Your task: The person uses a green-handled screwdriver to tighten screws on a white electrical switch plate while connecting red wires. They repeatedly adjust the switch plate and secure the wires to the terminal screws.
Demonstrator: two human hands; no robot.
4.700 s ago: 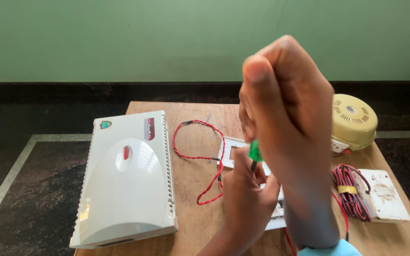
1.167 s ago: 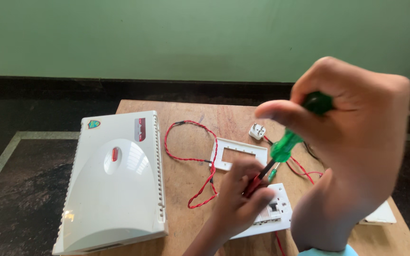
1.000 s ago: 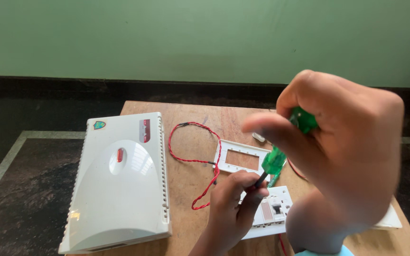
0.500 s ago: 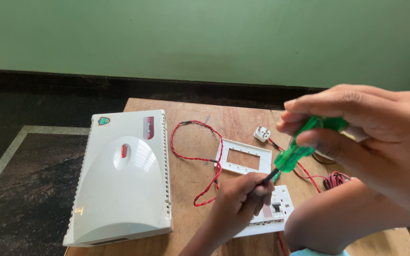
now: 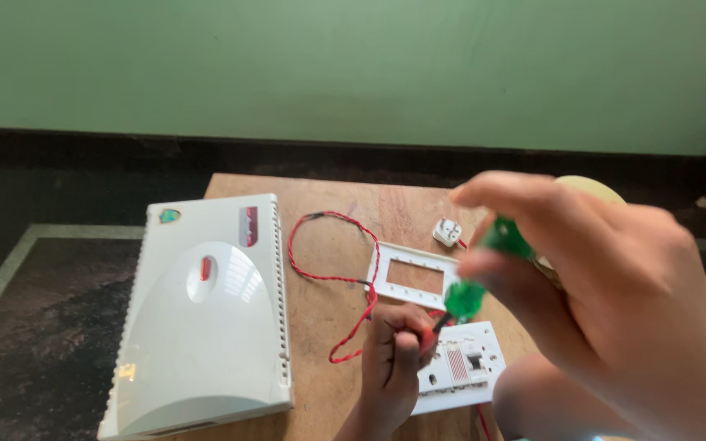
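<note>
This looks like a plain room in a home or small workplace, turned into a makeshift electrical workbench. A small wooden surface stands against a bare green-painted wall with a dark skirting band, over a dark stone floor edged with a pale strip. Left of the left hand lies a large white plastic appliance housing; just beyond that hand are a loop of red wire and a white switch frame, and beside it a white switch plate.
</note>
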